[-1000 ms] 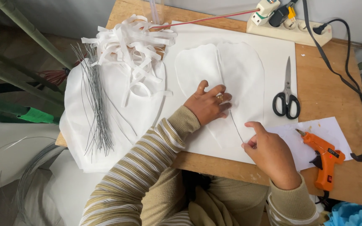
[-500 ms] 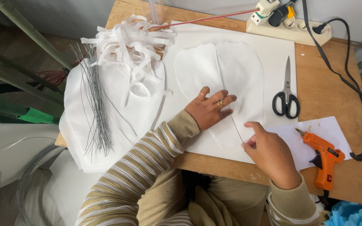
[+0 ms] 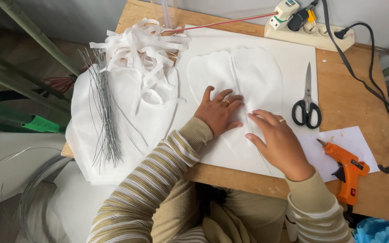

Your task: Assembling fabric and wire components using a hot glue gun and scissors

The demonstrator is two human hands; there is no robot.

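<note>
Two white petal-shaped cutouts point(image 3: 237, 85) lying flat on a big white sheet point(image 3: 293, 67) in the middle of a wooden table point(image 3: 347, 94), thin wire down the seam between them. Left hand point(image 3: 219, 114) pressed flat on the left piece, fingers spread, nothing gripped. Right hand point(image 3: 278, 141) just beside it, fingers straight and close together, tips on the seam. Black-handled scissors point(image 3: 307, 108) right of the cutouts, orange glue gun point(image 3: 345, 168) on a paper scrap near the table edge. Power strip point(image 3: 311, 33) at the back. Bundle of wires point(image 3: 106, 121) and white strips point(image 3: 142, 45) on the left.
</note>
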